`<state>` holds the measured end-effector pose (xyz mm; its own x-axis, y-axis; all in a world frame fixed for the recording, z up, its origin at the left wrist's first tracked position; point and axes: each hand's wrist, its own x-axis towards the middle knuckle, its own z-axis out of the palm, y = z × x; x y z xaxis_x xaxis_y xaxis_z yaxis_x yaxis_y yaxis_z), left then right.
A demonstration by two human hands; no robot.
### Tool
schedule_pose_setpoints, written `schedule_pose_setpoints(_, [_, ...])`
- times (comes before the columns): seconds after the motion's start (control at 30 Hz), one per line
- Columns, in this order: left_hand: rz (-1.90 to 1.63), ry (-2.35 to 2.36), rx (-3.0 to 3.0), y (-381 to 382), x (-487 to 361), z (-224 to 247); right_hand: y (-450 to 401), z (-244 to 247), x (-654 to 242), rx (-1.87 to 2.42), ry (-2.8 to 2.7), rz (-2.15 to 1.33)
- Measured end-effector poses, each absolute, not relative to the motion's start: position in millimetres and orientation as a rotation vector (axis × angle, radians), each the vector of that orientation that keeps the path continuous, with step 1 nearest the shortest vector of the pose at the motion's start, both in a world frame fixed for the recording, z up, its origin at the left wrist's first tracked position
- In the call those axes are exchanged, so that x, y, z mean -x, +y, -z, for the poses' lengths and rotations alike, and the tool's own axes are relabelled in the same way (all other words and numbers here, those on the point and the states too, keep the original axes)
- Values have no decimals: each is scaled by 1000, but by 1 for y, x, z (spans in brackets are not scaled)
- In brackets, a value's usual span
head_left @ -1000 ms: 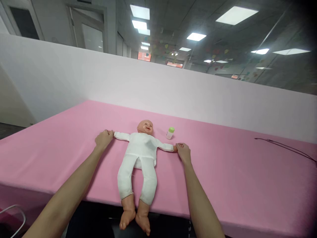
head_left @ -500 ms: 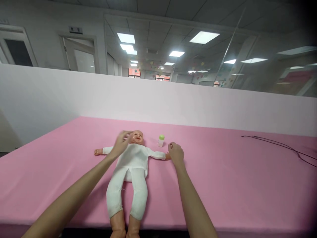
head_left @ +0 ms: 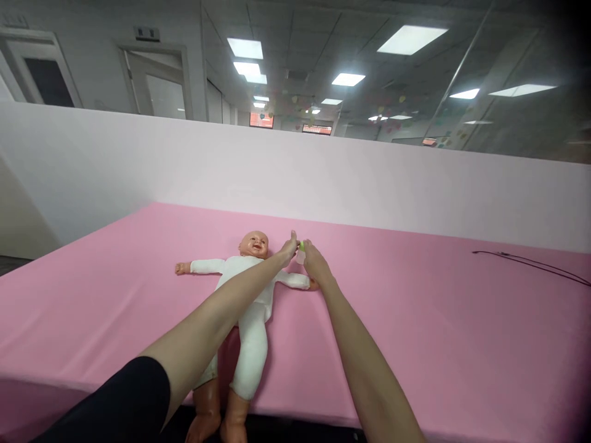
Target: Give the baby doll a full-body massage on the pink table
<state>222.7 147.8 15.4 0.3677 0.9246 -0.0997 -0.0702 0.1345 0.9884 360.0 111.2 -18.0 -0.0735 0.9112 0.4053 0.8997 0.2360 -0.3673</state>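
Flanking a small pale bottle [head_left: 300, 258] with a bright green cap [head_left: 302, 245], the left hand [head_left: 289, 248] and the right hand [head_left: 316, 261] are brought close together above a pink-covered table [head_left: 429, 326]. The bottle is seen just right of a doll's head, between the two hands and partly hidden by them. The left hand is held partly open with its thumb raised; the fingers of the right hand are bent beside the cap. Whether the bottle is gripped by either hand cannot be told. Any print on the bottle is covered or too small to be read.

The doll [head_left: 262, 304], dressed in white, is laid on its back, its bald head toward the far side and its bare feet at the near edge. Its torso is crossed by the left forearm, which is covered at the elbow by a black sleeve [head_left: 124, 394]. One doll arm is stretched to the left; the other is extended to the right, its hand partly hidden by the right wrist.

At far right, a thin black cord [head_left: 535, 265] is laid on the cover. The table is backed by a white partition [head_left: 351, 178]. Beyond it, a dark sign [head_left: 146, 33] is mounted above a door [head_left: 161, 86], its characters too blurred to be read.
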Motion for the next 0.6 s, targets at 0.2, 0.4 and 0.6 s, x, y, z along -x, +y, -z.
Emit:
schedule_pose_setpoints(0.2, [-990,744,-1095,105,-205,-30,83,16,-301,1404,-1593,-255])
schedule_pose_setpoints(0.4, [-1389,611,-1010,7,-174,-36,29,-10,-197,1070,-1547,-359])
schedule_pose_setpoints(0.6, [-1121,472,-1046,-27,-74,-60,-16,-32,-149,1062,-1605,-379])
